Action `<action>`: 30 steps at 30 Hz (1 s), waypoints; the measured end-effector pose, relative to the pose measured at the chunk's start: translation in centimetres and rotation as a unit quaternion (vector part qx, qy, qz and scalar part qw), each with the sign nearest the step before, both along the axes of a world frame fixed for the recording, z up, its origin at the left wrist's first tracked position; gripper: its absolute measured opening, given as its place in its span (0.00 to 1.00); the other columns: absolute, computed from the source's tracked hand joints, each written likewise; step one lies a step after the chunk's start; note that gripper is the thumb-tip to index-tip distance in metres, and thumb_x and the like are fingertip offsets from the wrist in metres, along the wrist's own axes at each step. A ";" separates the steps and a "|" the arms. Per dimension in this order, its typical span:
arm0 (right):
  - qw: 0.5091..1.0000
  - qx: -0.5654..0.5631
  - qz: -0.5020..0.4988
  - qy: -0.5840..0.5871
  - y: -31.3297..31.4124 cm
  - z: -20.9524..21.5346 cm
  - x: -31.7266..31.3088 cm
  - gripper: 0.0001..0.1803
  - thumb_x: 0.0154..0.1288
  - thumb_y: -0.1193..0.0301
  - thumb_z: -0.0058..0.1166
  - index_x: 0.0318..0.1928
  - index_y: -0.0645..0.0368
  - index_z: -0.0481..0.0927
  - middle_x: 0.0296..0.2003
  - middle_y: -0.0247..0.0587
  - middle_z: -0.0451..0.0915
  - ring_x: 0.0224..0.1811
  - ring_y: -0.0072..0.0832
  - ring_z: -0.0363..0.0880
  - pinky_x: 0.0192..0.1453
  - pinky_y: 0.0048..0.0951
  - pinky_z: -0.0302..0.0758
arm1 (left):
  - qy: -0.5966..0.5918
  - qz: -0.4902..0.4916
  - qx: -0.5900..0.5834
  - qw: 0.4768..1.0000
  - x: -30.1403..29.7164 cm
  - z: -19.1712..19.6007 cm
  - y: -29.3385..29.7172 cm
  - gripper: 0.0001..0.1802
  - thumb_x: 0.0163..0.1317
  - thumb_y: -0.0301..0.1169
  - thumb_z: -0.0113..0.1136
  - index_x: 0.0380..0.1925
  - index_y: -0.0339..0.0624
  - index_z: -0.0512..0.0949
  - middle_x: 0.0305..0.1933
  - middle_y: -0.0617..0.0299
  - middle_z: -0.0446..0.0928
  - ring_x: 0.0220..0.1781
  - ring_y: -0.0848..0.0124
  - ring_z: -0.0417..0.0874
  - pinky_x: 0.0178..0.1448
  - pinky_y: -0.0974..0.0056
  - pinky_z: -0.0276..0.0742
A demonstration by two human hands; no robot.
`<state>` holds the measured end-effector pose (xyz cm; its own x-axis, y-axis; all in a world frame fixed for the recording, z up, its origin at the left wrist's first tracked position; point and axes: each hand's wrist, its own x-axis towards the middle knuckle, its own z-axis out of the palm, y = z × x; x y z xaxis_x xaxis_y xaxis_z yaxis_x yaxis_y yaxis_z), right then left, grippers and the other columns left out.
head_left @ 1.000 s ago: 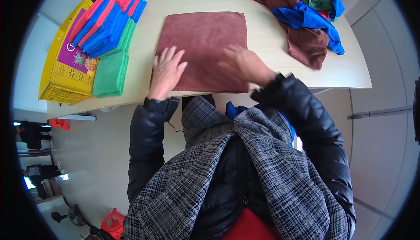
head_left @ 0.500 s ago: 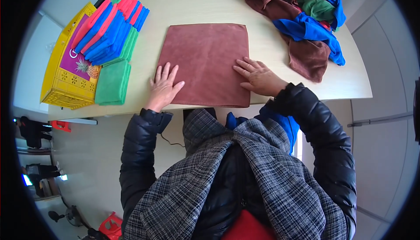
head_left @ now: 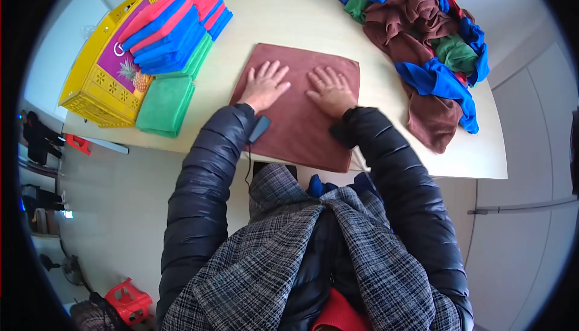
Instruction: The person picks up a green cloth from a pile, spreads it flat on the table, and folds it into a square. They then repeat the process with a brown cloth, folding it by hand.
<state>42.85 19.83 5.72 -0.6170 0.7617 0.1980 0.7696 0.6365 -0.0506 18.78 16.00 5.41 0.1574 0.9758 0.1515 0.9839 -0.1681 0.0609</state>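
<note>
A maroon cloth [head_left: 295, 129] lies spread flat on the pale table [head_left: 289, 17] in front of me. My left hand [head_left: 264, 85] rests palm down on the cloth's left half, fingers spread. My right hand [head_left: 329, 88] presses flat on the right half, fingers apart too. Neither hand grips anything. The cloth's near edge reaches the table's front edge.
A heap of crumpled cloths [head_left: 425, 35] in brown, blue, green and red lies at the right. A row of folded cloths [head_left: 175, 32] leans against a yellow basket [head_left: 99, 86] at the left, with a green folded cloth [head_left: 164, 106] beside it. A red stool [head_left: 128, 301] stands on the floor.
Both hands slid from the cloth's near corners up to its middle, closer together. The view has shifted, so the table sits lower in the picture.
</note>
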 end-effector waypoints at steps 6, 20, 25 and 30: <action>0.994 -0.059 -0.082 -0.036 1.8 1.6 6.4 0.38 0.75 0.44 0.39 0.77 0.49 0.55 0.78 0.43 0.54 0.82 0.44 0.42 0.81 0.55 0.44 | -0.044 0.117 0.003 0.992 -5.2 -0.2 -0.2 0.32 0.75 0.53 0.43 0.75 0.58 0.59 0.81 0.57 0.54 0.82 0.56 0.50 0.79 0.34 0.40; 0.999 -0.023 -0.023 0.023 5.0 -0.4 -4.8 0.36 0.75 0.44 0.39 0.76 0.48 0.60 0.76 0.41 0.58 0.81 0.45 0.49 0.80 0.55 0.49 | -0.004 -0.008 0.029 1.000 -0.1 -1.5 6.8 0.31 0.75 0.52 0.41 0.75 0.59 0.61 0.81 0.60 0.53 0.83 0.59 0.50 0.80 0.38 0.43; 0.997 -0.034 -0.063 0.032 6.6 0.3 -0.8 0.36 0.75 0.44 0.38 0.75 0.48 0.62 0.76 0.40 0.59 0.80 0.44 0.49 0.78 0.54 0.51 | -0.023 0.059 0.011 0.998 -2.6 -0.9 6.7 0.32 0.75 0.54 0.39 0.75 0.59 0.60 0.81 0.62 0.53 0.83 0.60 0.49 0.80 0.38 0.44; 0.989 -0.018 -0.139 0.043 6.9 -0.6 4.4 0.36 0.75 0.43 0.38 0.75 0.48 0.61 0.76 0.40 0.59 0.80 0.44 0.50 0.78 0.53 0.52 | -0.060 0.140 0.015 0.988 -3.9 -0.8 6.4 0.34 0.75 0.57 0.37 0.76 0.59 0.59 0.82 0.60 0.52 0.83 0.58 0.48 0.80 0.37 0.43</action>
<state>47.29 26.75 5.10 -0.3640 0.9071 0.2113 0.9067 0.3970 -0.1425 14.87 22.37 4.61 -0.1385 0.9733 0.1829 0.9783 0.1056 0.1783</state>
